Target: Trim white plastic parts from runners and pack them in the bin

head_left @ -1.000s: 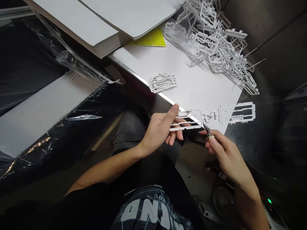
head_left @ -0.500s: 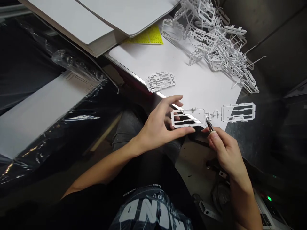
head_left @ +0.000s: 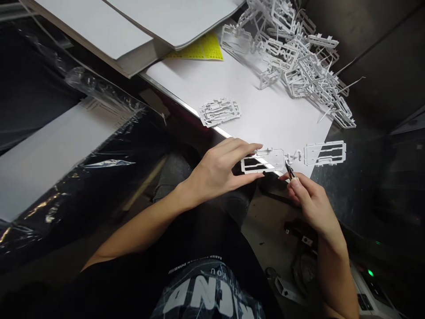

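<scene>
My left hand (head_left: 221, 170) is closed around the left end of a white plastic frame (head_left: 278, 156), thumb along its lower edge and fingers over the upper one. A thin curled sprue (head_left: 294, 156) joins this frame to a second white frame (head_left: 325, 153) on the right. My right hand (head_left: 307, 195) grips a small pair of cutting pliers (head_left: 290, 169). The pliers' tips are at the right edge of the held frame, by the sprue. Whether the jaws touch the plastic I cannot tell. A small stack of loose white frames (head_left: 219, 111) lies near the table edge.
A tangled heap of white moulded frames (head_left: 299, 57) lies on the white sheet (head_left: 262, 106) at the back right. Thick white boards (head_left: 133, 31) and a yellow printed sheet (head_left: 206, 48) are at the back left. Black plastic wrapping (head_left: 109, 177) covers the left side.
My left fingers have come down over the frame's upper edge, closing on it. The joined frames have shifted slightly; the pliers stay at the same joint.
</scene>
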`<state>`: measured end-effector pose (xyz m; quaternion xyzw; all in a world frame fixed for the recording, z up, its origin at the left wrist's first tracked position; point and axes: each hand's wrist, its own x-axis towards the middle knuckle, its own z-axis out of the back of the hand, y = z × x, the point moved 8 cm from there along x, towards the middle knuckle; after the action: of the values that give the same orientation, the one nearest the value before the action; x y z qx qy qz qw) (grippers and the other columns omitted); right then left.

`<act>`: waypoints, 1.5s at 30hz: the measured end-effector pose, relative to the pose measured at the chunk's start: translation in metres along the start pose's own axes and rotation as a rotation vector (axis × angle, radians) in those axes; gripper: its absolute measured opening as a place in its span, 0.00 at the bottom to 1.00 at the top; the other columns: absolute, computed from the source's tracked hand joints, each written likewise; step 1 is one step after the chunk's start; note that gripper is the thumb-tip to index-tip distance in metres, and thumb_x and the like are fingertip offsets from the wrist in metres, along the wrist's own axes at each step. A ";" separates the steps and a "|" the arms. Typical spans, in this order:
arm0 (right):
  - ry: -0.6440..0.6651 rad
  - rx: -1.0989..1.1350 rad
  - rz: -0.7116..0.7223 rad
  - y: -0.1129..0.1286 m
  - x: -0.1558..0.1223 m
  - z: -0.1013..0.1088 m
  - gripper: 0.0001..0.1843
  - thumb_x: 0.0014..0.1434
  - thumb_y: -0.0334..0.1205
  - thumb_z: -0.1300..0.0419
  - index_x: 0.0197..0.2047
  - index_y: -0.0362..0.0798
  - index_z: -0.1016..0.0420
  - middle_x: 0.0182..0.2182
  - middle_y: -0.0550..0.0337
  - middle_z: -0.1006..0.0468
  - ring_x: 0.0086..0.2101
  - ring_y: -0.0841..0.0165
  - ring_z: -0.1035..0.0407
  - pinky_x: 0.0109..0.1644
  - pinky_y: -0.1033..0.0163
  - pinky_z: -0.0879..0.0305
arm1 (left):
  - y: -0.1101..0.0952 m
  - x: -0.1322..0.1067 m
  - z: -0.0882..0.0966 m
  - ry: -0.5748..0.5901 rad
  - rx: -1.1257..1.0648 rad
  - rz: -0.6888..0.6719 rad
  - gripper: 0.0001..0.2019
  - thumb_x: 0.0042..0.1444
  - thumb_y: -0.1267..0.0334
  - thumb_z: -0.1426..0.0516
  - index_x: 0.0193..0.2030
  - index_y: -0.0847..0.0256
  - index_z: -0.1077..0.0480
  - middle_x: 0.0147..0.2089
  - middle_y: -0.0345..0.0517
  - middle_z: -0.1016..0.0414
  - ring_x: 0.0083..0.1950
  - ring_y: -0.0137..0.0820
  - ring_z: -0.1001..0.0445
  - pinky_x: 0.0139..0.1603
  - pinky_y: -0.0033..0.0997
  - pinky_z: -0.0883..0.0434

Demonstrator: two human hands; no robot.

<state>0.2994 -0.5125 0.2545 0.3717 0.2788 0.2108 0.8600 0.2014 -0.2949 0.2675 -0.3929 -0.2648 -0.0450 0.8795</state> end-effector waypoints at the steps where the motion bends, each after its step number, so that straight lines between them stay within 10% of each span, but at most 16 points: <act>1: -0.001 0.000 0.002 -0.001 0.001 0.000 0.27 0.74 0.66 0.43 0.51 0.51 0.16 0.31 0.62 0.26 0.32 0.67 0.32 0.39 0.61 0.37 | 0.000 0.000 -0.001 0.000 0.005 -0.005 0.25 0.68 0.50 0.34 0.65 0.63 0.25 0.56 0.53 0.16 0.55 0.39 0.19 0.61 0.38 0.23; 21: -0.187 -0.132 0.072 0.001 0.012 -0.002 0.29 0.74 0.66 0.46 0.42 0.50 0.18 0.25 0.65 0.31 0.27 0.68 0.37 0.33 0.62 0.42 | 0.023 0.007 -0.001 -0.073 0.153 0.000 0.26 0.68 0.47 0.36 0.65 0.61 0.26 0.55 0.54 0.18 0.57 0.43 0.24 0.63 0.49 0.25; 27: -0.487 -0.130 0.054 0.001 0.005 0.017 0.25 0.64 0.65 0.33 0.46 0.51 0.23 0.33 0.62 0.23 0.31 0.66 0.29 0.36 0.62 0.35 | 0.099 0.021 0.032 -0.186 0.353 0.155 0.29 0.63 0.39 0.35 0.64 0.54 0.25 0.66 0.57 0.26 0.69 0.55 0.32 0.73 0.62 0.35; 32: -0.829 -0.233 0.081 0.012 0.026 0.022 0.25 0.64 0.61 0.32 0.51 0.51 0.32 0.41 0.55 0.17 0.34 0.60 0.23 0.45 0.55 0.30 | 0.143 0.036 0.026 -0.112 0.305 0.115 0.36 0.64 0.31 0.40 0.69 0.53 0.28 0.56 0.55 0.20 0.57 0.50 0.26 0.65 0.57 0.28; 40: -0.882 -0.185 -0.001 0.009 0.068 0.004 0.10 0.68 0.42 0.41 0.49 0.53 0.38 0.41 0.54 0.17 0.37 0.56 0.21 0.51 0.49 0.29 | 0.064 0.031 0.016 -0.088 0.334 0.002 0.33 0.69 0.48 0.39 0.76 0.57 0.37 0.65 0.59 0.26 0.67 0.52 0.30 0.72 0.59 0.32; 45: -0.806 -0.212 -0.020 0.014 0.077 0.004 0.21 0.64 0.49 0.34 0.51 0.53 0.39 0.47 0.50 0.18 0.39 0.55 0.22 0.52 0.48 0.30 | 0.043 0.028 0.005 -0.106 0.332 -0.015 0.22 0.71 0.57 0.40 0.69 0.57 0.30 0.66 0.56 0.24 0.71 0.51 0.30 0.74 0.59 0.32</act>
<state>0.3583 -0.4615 0.2427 0.3309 -0.0998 0.0675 0.9359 0.2360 -0.2581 0.2551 -0.2423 -0.3175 0.0138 0.9167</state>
